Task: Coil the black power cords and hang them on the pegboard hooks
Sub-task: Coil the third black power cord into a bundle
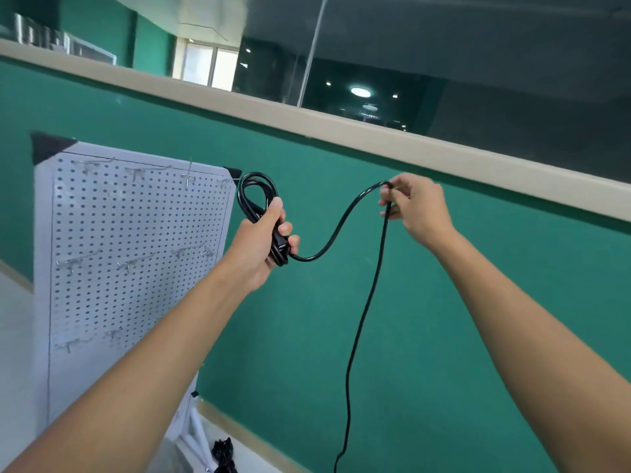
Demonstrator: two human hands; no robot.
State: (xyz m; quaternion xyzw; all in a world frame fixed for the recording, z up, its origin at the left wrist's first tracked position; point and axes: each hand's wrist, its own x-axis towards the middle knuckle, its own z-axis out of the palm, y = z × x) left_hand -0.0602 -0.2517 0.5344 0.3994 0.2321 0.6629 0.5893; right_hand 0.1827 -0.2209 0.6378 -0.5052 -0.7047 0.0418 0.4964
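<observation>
Head view, both arms up in front of the green wall [444,302]. The left hand [264,238] is wrapped tight around a bundle of the black power cord [336,230], fingers curled over the gathered strands, with finished loops [254,191] standing up above the fist and a plug end tucked at the fingers. From the bottom of that fist the cord swings out, dips low, then climbs to the right hand [416,208]. There it is pinched between thumb and fingertips right at the top of its bend, the other fingers loosely curled. Past the pinch the loose length drops straight down between the forearms and off the bottom edge. Left of the coil stands the white pegboard [136,268], its metal hooks [73,262] bare. More black cord [223,454] lies on the floor by the board's foot.
</observation>
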